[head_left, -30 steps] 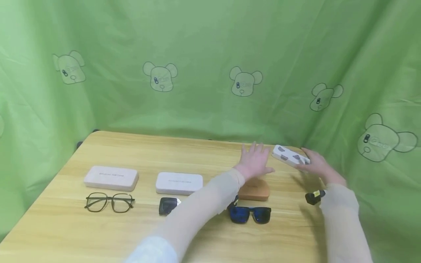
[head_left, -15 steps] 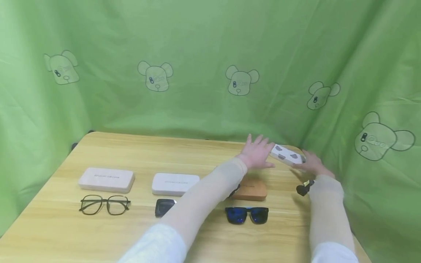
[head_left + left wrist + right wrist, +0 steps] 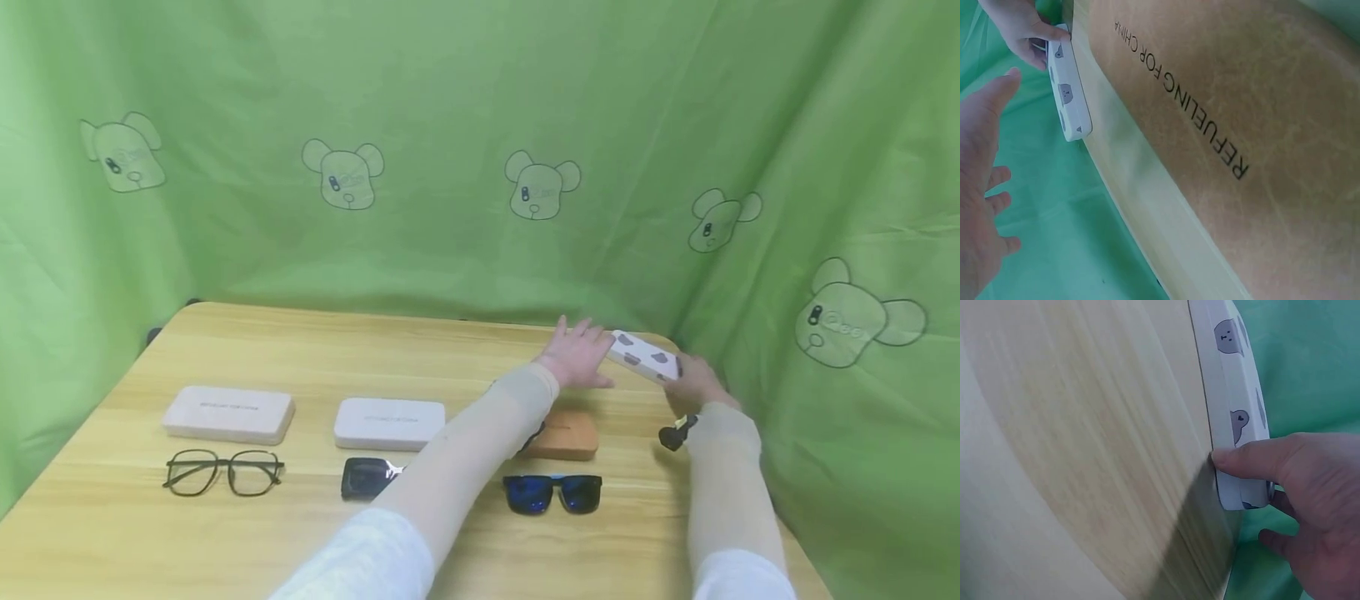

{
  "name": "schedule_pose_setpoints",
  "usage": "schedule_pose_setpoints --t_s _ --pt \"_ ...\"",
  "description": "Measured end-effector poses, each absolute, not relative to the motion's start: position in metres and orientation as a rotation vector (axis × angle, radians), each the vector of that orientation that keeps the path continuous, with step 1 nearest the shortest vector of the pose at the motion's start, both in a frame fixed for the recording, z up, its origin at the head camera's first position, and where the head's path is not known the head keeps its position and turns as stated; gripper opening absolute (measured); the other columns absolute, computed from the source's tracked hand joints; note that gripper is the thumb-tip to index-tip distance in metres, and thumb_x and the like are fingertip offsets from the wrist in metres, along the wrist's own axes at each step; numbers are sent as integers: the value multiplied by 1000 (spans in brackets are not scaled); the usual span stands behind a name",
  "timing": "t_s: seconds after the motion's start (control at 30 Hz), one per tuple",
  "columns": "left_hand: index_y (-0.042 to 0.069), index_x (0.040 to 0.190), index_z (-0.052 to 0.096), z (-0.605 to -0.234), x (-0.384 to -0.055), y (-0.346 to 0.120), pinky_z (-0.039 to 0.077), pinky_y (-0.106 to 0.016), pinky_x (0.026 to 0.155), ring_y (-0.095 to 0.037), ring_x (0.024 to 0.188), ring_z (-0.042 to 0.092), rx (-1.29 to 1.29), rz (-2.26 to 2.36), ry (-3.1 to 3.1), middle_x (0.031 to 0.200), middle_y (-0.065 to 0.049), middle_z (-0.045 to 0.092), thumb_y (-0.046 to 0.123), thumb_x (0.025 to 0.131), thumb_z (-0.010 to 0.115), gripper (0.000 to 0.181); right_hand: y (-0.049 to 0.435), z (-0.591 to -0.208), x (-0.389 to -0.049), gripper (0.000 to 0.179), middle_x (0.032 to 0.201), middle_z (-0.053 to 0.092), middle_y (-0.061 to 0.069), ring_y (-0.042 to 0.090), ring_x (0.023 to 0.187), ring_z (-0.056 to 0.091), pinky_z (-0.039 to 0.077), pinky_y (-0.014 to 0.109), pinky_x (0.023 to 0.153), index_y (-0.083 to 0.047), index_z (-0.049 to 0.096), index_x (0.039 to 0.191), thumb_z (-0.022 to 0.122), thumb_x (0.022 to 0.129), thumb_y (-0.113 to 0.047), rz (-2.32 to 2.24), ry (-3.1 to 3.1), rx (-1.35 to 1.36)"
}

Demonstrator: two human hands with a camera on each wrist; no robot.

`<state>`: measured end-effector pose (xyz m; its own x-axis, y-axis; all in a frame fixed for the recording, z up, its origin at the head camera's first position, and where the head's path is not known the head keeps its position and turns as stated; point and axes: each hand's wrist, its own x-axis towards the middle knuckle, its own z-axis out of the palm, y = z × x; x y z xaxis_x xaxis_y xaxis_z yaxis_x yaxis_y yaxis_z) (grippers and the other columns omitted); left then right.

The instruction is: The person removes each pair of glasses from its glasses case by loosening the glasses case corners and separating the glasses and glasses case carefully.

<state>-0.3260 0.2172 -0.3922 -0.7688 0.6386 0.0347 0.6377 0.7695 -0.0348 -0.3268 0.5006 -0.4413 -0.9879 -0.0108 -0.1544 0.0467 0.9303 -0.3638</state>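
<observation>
At the table's far right corner, my right hand point(image 3: 696, 382) grips the right end of a white glasses case point(image 3: 643, 357) printed with grey-brown bear heads. Its thumb presses the near side of the case point(image 3: 1241, 406) in the right wrist view, with other fingers behind, partly hidden. The case lies along the table edge. My left hand point(image 3: 577, 354) has its fingers spread by the case's left end; the left wrist view shows a gap between that hand point(image 3: 979, 181) and the case. Below my left wrist is a brown glasses case point(image 3: 570, 435), partly covered by the forearm.
A pinkish case point(image 3: 228, 414) and a white case point(image 3: 388, 423) stand to the left on the wooden table point(image 3: 247, 550). In front lie black-framed eyeglasses point(image 3: 223, 472), dark sunglasses point(image 3: 365, 478) partly behind my forearm, and blue-lensed sunglasses point(image 3: 553, 494). A green curtain point(image 3: 450, 267) surrounds the table.
The head view has shifted, so the table's things appear further left. My left hand has come closer to the bear-print case. My right hand stays on the case's right end.
</observation>
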Motion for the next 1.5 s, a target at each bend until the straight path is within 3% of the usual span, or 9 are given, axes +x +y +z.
schedule_pose_setpoints --t_s 0.17,0.47,0.83,1.13,1.5 --pt "31 152 25 -395 -327 218 9 -52 125 -19 153 14 -1056 34 -2923 162 8 25 74 85 48 83 498 -441 -325 79 132 33 44 56 113 41 37 71 97 17 23 144 61 82 -13 -516 2944 34" --pt "32 153 23 -392 -328 220 15 -52 124 -19 152 16 -1035 80 -2903 161 8 26 74 86 46 82 503 -444 -329 75 125 39 42 53 110 43 38 70 97 19 33 138 68 82 -16 -521 2986 -36" --pt "30 154 22 -396 -324 225 12 -51 125 -19 153 15 -1040 28 -2918 161 8 26 73 87 46 82 516 -442 -321 84 133 34 46 58 118 39 31 70 104 20 29 140 74 81 -19 -527 3013 -144" --pt "28 155 21 -403 -323 227 9 -51 125 -20 153 14 -1011 -75 -2946 163 6 23 71 88 47 84 522 -428 -314 86 133 36 45 57 119 40 30 72 103 17 33 140 77 77 -21 -541 3023 -258" --pt "27 155 20 -402 -320 230 15 -51 124 -20 152 17 -935 -121 -2946 162 5 25 78 82 46 93 519 -409 -296 80 133 38 43 57 118 41 29 73 101 14 39 137 79 76 -17 -530 3070 -382"
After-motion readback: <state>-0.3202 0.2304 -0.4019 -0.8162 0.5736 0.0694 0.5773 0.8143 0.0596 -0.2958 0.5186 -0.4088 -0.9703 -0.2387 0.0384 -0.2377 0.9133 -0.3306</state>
